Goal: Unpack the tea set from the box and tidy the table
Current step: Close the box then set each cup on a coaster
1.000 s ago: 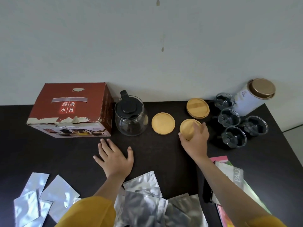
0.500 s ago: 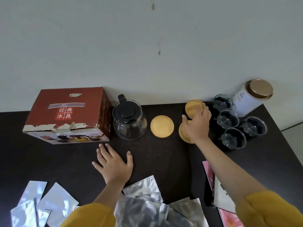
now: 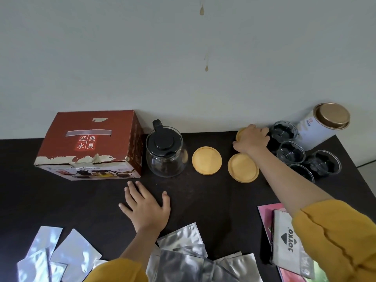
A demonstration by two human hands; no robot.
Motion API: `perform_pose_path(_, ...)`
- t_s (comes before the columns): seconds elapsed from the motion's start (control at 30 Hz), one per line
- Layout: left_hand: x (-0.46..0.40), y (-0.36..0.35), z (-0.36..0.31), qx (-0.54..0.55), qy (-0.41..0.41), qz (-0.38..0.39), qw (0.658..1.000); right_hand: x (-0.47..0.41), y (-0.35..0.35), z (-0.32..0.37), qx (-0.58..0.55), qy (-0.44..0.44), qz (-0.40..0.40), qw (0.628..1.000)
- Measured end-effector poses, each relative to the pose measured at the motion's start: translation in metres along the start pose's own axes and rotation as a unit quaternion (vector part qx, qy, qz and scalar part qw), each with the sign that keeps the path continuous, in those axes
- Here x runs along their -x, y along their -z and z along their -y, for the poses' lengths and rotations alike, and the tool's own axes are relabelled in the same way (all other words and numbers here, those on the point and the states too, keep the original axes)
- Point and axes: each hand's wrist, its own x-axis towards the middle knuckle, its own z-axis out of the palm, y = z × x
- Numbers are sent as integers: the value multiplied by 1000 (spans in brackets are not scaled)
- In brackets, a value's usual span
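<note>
A red cardboard box (image 3: 87, 145) lies at the back left of the dark table (image 3: 213, 204). Beside it stands a glass teapot (image 3: 164, 153) with a black lid. Two round wooden coasters (image 3: 207, 160) (image 3: 243, 167) lie flat to its right. A third wooden coaster (image 3: 240, 132) sits by the wall, and my right hand (image 3: 252, 138) grips it from above, hiding most of it. Several glass cups (image 3: 291, 152) cluster at the right. My left hand (image 3: 146, 208) rests flat on the table in front of the teapot, fingers spread.
A white canister (image 3: 323, 125) with a gold lid leans at the back right corner. Several silver foil pouches (image 3: 183, 259) lie along the front edge, more at the front left (image 3: 59, 253). Pink and white packets (image 3: 284, 241) lie at the front right.
My right hand left the near coaster and reached back to the coaster by the wall. The near coaster now lies uncovered. My left hand has stayed put.
</note>
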Motion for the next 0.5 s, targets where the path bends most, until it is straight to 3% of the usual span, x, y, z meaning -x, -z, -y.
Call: perform_pose_path(0.5,0,-1,0,-2,0,-3,1000,2,6,-4,13,1,-30,999)
